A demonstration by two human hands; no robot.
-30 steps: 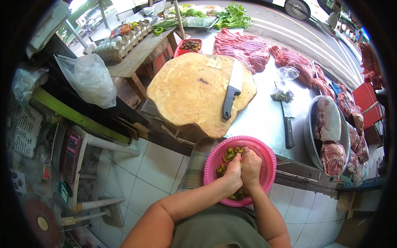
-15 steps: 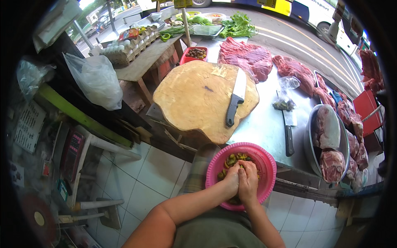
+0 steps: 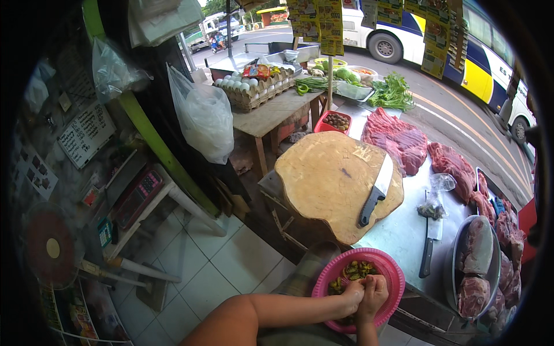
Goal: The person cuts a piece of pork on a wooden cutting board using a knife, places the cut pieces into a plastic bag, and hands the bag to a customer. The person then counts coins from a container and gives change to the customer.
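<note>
**Both hands down in the pink basket, pinching at one green piece**

Here we are over the market counter, and both hands are in the pink basket (image 3: 388,271), which sits at the near edge of the steel counter (image 3: 404,230), right against the person's body. The left hand (image 3: 350,295) and the right hand (image 3: 374,293) meet at the basket's near side, knuckles touching, fingertips turned in toward each other. The fingers look curled and pressed together on something small between them; exactly what they pinch is hidden by the hands themselves.

The green vegetable pieces (image 3: 353,271) lie in a loose heap just beyond the fingertips, toward the far side of the basket, away from the body. No long axis to speak of: it's a jumble of short chunks. Both hands are about equally close to the heap, the left perhaps a shade nearer its middle.

Further out, a cleaver (image 3: 376,193) rests on the round wooden chopping block (image 3: 332,179), handle pointing back toward the basket. A second knife (image 3: 429,245) lies on the counter to the right, beside a metal bowl of raw meat (image 3: 479,259).
</note>
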